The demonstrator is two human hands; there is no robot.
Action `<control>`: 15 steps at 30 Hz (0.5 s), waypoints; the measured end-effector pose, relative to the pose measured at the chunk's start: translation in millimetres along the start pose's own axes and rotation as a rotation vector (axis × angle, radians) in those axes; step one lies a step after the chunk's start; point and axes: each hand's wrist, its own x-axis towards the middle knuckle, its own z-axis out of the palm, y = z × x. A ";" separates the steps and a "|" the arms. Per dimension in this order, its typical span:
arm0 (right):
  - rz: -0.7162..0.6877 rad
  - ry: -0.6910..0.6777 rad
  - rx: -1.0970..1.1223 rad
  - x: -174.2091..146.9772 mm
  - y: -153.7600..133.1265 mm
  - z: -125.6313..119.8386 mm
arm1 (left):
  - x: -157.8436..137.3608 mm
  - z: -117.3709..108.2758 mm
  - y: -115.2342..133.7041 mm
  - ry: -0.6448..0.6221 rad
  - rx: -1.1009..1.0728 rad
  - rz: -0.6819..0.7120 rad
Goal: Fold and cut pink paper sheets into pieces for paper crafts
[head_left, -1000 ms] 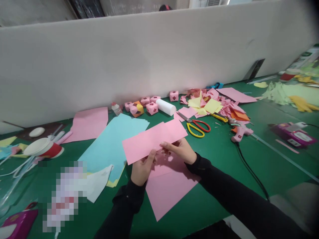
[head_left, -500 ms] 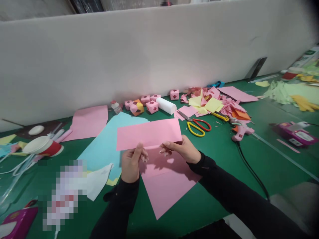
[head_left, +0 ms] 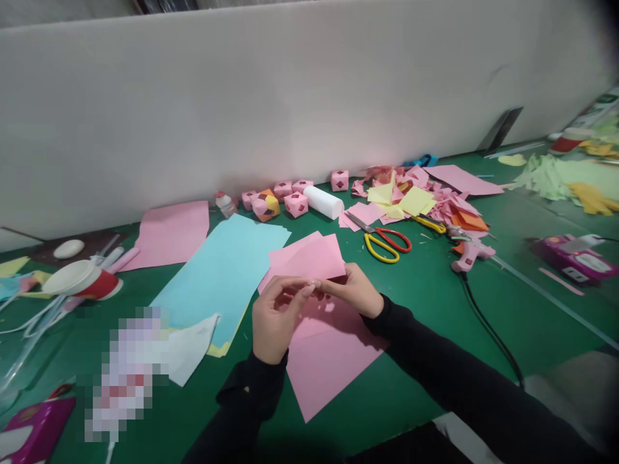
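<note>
My left hand and my right hand meet over the table, thumbs and fingertips close together. Between them is a pink paper strip, bent over so that two layers show at its upper edge. My right thumb and fingers pinch its lower right edge. The left fingers are closed at its near edge, partly hidden behind the thumb. Below my hands a larger pink sheet lies on the table, one corner pointing toward me.
Light blue sheets and a paper cup lie left. Scissors, a pink glue gun and paper scraps lie right. Folded pink paper shapes and a white roll stand by the white partition.
The pink strip was stretched out flat between my hands; now it is doubled over. My left hand has moved right and forward to meet my right hand.
</note>
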 end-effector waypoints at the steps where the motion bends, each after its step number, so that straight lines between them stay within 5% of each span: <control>1: 0.002 -0.007 -0.010 0.1 0.6 0.4 | -0.1 0.0 -0.3 -0.005 -0.003 0.001; 15: 0.071 -0.027 0.075 2.5 7.2 5.2 | 1.2 0.8 -3.3 -0.009 0.018 -0.110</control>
